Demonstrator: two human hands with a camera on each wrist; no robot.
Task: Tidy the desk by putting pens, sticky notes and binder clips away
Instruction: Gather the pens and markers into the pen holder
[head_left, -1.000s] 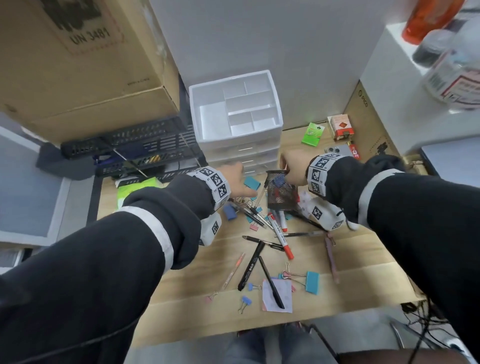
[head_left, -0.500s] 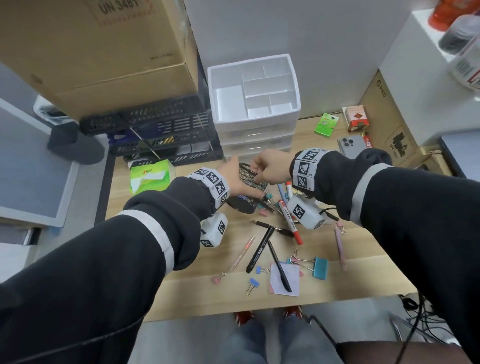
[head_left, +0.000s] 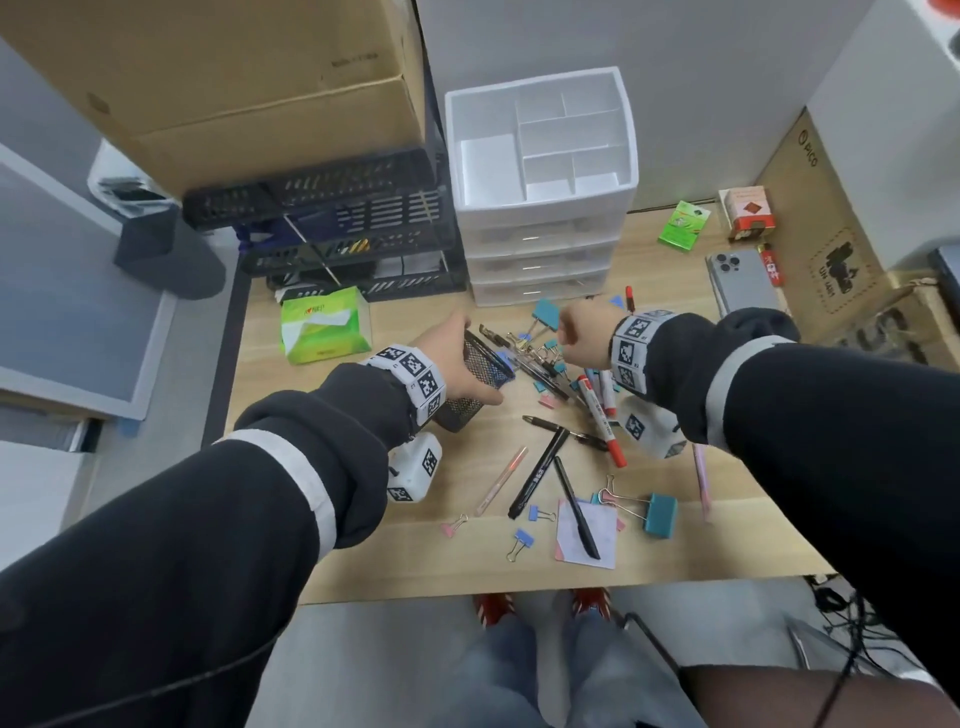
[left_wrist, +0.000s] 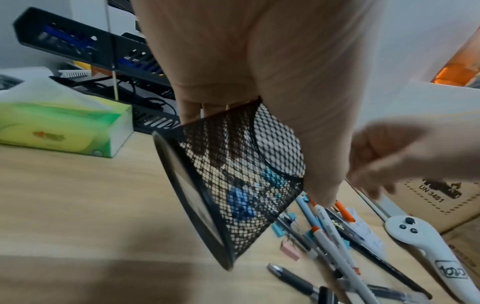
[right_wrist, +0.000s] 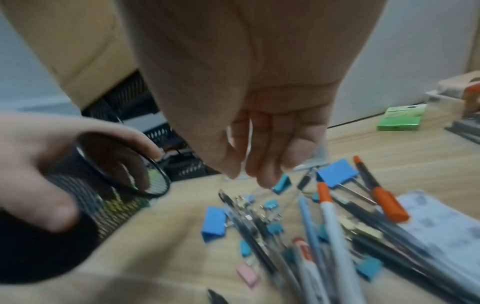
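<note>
My left hand (head_left: 457, 361) grips a black mesh pen cup (head_left: 480, 382) and holds it tilted, mouth toward the right, just above the wooden desk (head_left: 415, 545). In the left wrist view the cup (left_wrist: 233, 185) shows blue clips through its mesh. My right hand (head_left: 587, 332) hovers over a pile of pens (head_left: 597, 400) and binder clips (head_left: 545, 312); its fingers (right_wrist: 262, 164) hang loosely down and hold nothing. More pens, small clips, a large teal clip (head_left: 660, 514) and a sticky note pad (head_left: 587, 540) lie nearer the front edge.
A white drawer organiser (head_left: 540, 254) with open top compartments stands behind the pile. A green tissue box (head_left: 324, 325) is left of the cup, with black trays (head_left: 337, 234) behind it. A phone (head_left: 743, 280), a green pack (head_left: 683, 226) and a red box (head_left: 748, 213) lie at the right.
The mesh cup stood under my right hand over the pile, then both hands held it. Now only my left hand holds it, shifted left and tilted; my right hand has let go.
</note>
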